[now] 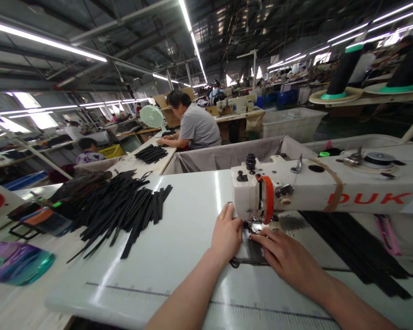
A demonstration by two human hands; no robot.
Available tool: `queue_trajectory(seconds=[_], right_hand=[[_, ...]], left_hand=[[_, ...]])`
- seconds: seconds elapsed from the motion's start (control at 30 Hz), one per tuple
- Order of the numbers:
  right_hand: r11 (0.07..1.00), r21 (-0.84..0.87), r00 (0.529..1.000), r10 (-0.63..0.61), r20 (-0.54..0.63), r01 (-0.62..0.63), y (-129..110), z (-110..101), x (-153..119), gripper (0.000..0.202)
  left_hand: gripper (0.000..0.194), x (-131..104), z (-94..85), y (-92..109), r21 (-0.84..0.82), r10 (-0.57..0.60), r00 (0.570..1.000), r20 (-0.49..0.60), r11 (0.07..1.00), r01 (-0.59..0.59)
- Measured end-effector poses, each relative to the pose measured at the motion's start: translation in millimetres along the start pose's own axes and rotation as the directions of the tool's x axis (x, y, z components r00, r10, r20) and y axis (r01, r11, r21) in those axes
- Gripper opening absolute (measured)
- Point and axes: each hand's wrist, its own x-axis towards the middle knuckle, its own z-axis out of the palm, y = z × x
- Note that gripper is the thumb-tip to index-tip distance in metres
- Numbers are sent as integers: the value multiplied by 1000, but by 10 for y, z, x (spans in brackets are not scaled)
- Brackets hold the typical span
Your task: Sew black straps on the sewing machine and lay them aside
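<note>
My left hand (227, 231) lies just left of the needle area of a white sewing machine (303, 183), fingers bent and close together; what they hold, if anything, is hidden. On the right of the needle area is my right hand (284, 252), its fingertips pressed down by the presser foot (258, 227). Whatever lies beneath those fingertips is too small to make out. Many black strips (127, 206) are heaped on the pale table (179, 247) to the left. Longer black strips (358, 252) lie under the machine's arm at the right.
A ruler scale (227, 306) runs along the table's front edge. Pink snips (388, 234) lie at the right. Left are a purple and teal object (17, 262) and a small container (48, 221). Beyond the table stand a cloth-lined bin (209, 158) and a seated person (199, 123).
</note>
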Motion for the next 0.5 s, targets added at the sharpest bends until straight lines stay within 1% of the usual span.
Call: queue_trajectory(seconds=[0.03,0.1,0.2,0.27,0.33,0.4,0.5], right_hand=[[1000,10,1000,5,4,-5,4,4,-4,35],[1000,25,1000,11,6,-11,9,9,-12,36],[999,30,1000,18,1,-18,-2,-4,-11,35],[999,30,1000,14,8,-14,-22,-28,2,34],[999,45,999,-8,33,6,-46,-60,17,35],[997,72,998,-39,58,35,-61,-89,28,36],[993,103,996,-68,64,62,-57,-114,25,35]], left_hand=[[18,20,-17,-32,36,12,1000,24,999,-13],[16,48,-84,-80,118,-18,1000,13,993,16],[19,33,-213,-85,241,-158,987,-9,958,155],[24,-27,-266,-30,274,-215,976,46,942,195],[28,-113,-277,63,230,-198,970,139,959,163],[29,-195,-268,154,151,-140,970,199,982,110],[22,-261,-277,210,43,-33,980,197,999,25]])
